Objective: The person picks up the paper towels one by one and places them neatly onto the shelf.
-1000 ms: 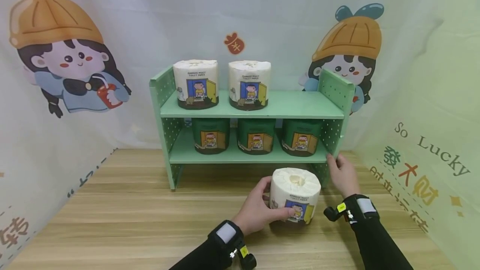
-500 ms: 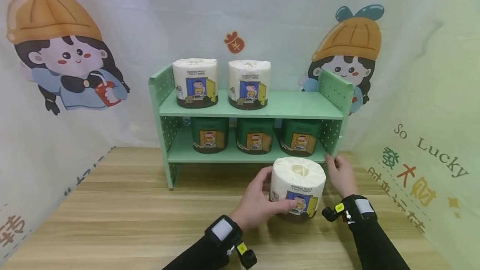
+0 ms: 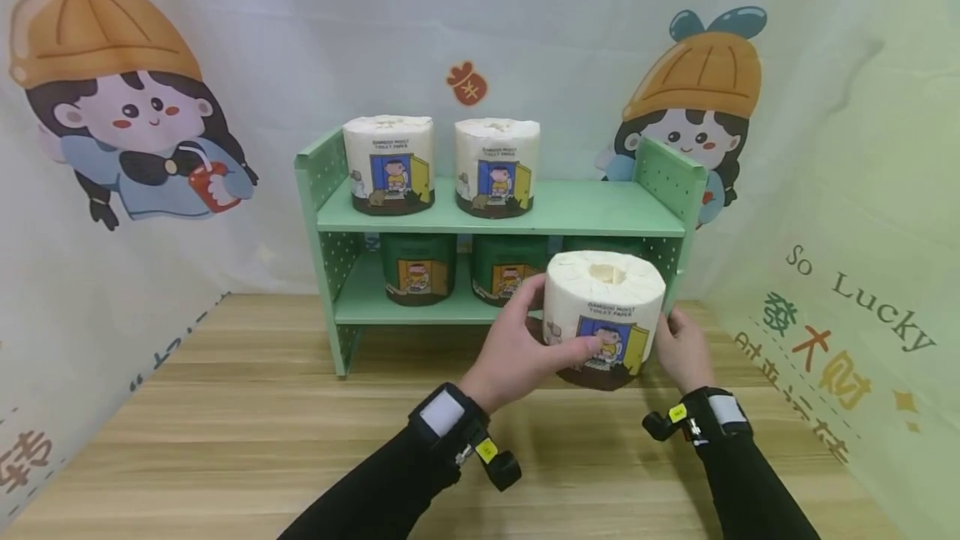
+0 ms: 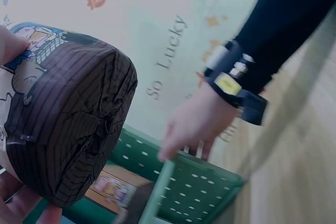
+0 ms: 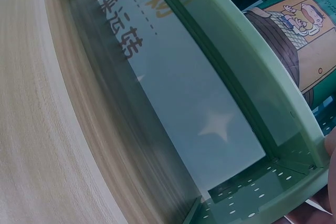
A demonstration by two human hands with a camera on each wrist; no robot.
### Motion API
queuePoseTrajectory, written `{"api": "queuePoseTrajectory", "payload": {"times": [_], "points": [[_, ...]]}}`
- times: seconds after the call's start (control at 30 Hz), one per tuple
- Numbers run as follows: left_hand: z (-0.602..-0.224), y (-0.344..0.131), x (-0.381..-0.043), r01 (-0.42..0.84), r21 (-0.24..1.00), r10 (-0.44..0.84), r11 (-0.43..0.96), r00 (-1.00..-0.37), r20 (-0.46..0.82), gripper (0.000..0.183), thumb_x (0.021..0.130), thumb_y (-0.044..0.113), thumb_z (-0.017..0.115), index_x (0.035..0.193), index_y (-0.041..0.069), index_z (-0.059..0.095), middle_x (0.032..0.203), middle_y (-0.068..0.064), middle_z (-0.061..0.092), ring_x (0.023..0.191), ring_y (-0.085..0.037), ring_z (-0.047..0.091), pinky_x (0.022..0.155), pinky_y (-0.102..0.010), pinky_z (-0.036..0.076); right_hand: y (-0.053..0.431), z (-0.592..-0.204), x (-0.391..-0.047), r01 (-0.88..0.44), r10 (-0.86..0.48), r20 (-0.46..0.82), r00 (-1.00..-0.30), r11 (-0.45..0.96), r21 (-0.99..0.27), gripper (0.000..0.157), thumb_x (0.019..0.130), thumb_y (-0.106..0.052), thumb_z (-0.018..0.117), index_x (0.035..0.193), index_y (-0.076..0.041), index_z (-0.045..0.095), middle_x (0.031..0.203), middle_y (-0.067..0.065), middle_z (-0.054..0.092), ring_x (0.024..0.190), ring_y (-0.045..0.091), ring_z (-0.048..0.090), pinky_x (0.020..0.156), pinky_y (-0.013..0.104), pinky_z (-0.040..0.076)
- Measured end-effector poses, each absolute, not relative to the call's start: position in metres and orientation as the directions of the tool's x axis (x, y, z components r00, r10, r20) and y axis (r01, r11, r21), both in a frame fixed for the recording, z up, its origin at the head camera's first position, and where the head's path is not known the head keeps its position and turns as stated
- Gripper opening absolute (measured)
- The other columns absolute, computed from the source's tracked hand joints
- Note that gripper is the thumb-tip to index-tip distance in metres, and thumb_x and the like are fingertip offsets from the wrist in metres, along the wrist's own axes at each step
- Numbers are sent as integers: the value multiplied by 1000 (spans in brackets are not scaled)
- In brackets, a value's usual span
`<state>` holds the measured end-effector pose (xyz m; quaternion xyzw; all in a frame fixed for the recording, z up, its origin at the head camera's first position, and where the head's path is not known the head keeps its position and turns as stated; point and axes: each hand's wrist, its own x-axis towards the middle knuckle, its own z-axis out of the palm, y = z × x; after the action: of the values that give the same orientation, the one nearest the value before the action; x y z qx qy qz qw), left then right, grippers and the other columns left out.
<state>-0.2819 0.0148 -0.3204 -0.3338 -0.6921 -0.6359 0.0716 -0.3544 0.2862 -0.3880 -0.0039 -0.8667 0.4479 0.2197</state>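
Observation:
In the head view my left hand [image 3: 517, 352] holds a white-wrapped toilet paper roll [image 3: 611, 307] upright, thumb across its printed front. The roll is above the table, in front of the lower right part of a green two-tier shelf [image 3: 592, 208]. Its striped brown base [image 4: 68, 119] faces the left wrist camera. My right hand [image 3: 682, 352] grips the lower part of the shelf's right side panel. Two white toilet paper rolls stand on the top tier, one at the left [image 3: 390, 165] and one near the middle [image 3: 497, 167].
Green toilet paper rolls [image 3: 417, 269] line the lower tier; the held roll hides most of the rightmost. The shelf stands on a wood-grain table [image 3: 247, 407]. A printed cloth [image 3: 300, 48] hangs behind and at both sides.
My left hand has raised the white toilet paper roll from low over the table up to the lower tier's height. My right hand has stayed at the shelf's side panel.

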Motion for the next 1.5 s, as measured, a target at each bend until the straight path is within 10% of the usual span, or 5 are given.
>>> {"api": "queuePoseTrajectory", "payload": {"times": [0.37, 1.5], "points": [[-264, 26, -295, 628, 771, 354, -108, -700, 620, 69, 87, 30, 77, 143, 22, 37, 123, -1, 56, 104, -17, 59, 81, -35, 57, 288, -388, -356, -229, 194, 432, -881, 624, -747, 38, 108, -30, 40, 105, 0, 61, 70, 8, 47, 59, 22, 43, 46, 30, 37], [-219, 47, -343, 585, 795, 148, 161, -810, 567, 82, 82, 45, 80, 141, 14, 32, 122, 1, 48, 102, -10, 53, 81, -33, 55, 284, -386, -351, -289, 160, 483, -861, 628, -723, 36, 109, -28, 42, 101, 2, 60, 68, 7, 44, 57, 20, 41, 44, 29, 35]]}}
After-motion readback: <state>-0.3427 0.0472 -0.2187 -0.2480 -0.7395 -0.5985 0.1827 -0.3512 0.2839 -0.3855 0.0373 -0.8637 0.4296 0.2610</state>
